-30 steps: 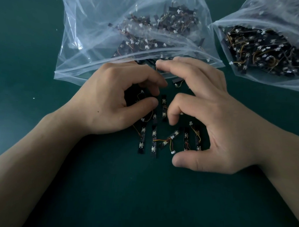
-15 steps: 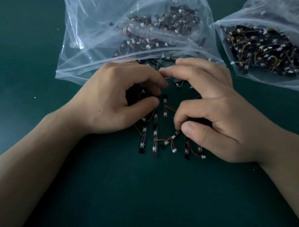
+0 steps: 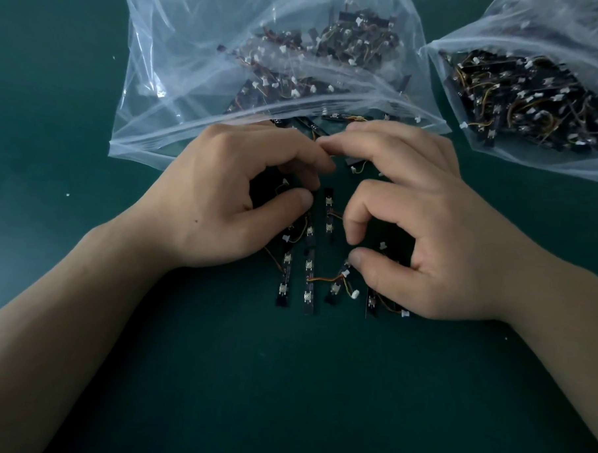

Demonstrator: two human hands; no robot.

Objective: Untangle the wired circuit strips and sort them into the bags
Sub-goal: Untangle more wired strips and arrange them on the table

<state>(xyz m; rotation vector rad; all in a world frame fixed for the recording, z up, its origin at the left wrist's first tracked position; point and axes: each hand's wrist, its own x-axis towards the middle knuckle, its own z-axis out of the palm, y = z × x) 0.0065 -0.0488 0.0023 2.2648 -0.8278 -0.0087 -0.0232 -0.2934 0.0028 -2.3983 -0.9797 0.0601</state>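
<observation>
Fingers first. The left hand [image 3: 223, 202] is curled tight, with the thumb tip meeting the forefinger over the top end of the circuit strips [image 3: 308, 285] on the green mat [image 3: 284, 379]. I read that as a pinch on the bundle, though the contact point sits in shadow.

On the right hand [image 3: 427, 232], 2 long fingers reach across and touch the left forefinger, just beside a short orange wire [image 3: 361, 165]. I cannot tell whether they grip anything. The right thumb and a bent finger stand slightly apart, and the thumb tip rests at the upper end of the slanted strip [image 3: 336, 286].

Position: the strips lie between the 2 hands, with their long axes running toward and away from me, roughly parallel. The slanted strip breaks that line. A yellow-orange lead [image 3: 322, 279] ties it to its upright neighbour. The right hand is the nearer one to it.

Judgement: the separation turns on drawing the slanted strip rightward, away from the held bundle, so the lead pulls free rather than dragging the neighbour.

The mouth of the near bag [image 3: 180, 84] lies just beyond the knuckles. The second bag [image 3: 539, 34] sits far right. Both already hold strips.
</observation>
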